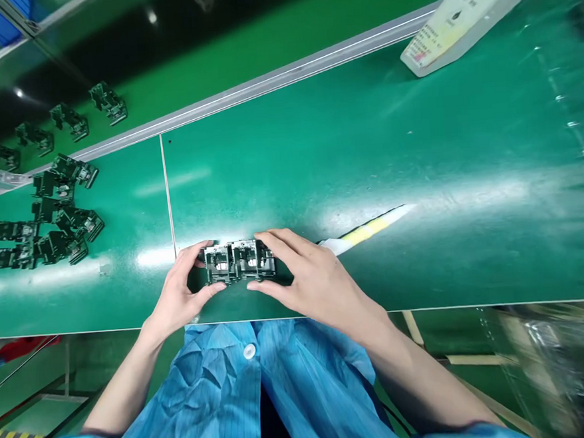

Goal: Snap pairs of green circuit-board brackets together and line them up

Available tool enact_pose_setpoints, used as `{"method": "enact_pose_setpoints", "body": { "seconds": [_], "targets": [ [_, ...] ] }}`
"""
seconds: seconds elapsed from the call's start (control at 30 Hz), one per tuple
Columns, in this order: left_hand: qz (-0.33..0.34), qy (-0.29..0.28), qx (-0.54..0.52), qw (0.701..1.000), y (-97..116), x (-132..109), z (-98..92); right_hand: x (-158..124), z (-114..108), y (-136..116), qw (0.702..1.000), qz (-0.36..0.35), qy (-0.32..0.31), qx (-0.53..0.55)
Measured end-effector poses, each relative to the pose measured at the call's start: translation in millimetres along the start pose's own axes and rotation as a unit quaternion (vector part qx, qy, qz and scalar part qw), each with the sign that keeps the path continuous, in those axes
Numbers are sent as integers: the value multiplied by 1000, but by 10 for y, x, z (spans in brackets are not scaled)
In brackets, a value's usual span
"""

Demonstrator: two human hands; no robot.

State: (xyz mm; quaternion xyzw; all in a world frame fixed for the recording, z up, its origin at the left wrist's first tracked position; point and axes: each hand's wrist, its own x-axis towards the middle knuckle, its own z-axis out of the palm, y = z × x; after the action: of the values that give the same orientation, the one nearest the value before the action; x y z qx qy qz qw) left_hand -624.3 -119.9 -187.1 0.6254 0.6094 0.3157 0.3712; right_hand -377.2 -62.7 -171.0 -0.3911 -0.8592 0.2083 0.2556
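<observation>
"Where are the hands?"

"Apart but closing inward — the left hand (180,295) and right hand (311,278) clamp a short row of black-and-silver plastic modules (237,261) between them, at the near edge of the glossy green conveyor belt (366,140)."

"What could go wrong?"

"Uneven pressure could split the row, and a loose module might slide along the belt toward the heap of similar black modules (42,223) at its left."
</observation>
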Motion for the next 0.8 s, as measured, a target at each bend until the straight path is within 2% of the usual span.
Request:
{"method": "enact_pose_setpoints", "body": {
  "seconds": [0.13,0.23,0.37,0.8],
  "targets": [
    [-6,8,-98,995,7,19,37,34,-83,-219,994,-33,1,-100],
    [24,8,-193,981,7,15,59,40,-222,-388,987,-61,19,-148],
    [59,-2,-229,972,21,21,75,49,-359,-549,976,-108,61,-177],
    [63,-17,-242,968,100,-5,64,-50,-315,-499,975,-113,104,-161]
  ]
}}
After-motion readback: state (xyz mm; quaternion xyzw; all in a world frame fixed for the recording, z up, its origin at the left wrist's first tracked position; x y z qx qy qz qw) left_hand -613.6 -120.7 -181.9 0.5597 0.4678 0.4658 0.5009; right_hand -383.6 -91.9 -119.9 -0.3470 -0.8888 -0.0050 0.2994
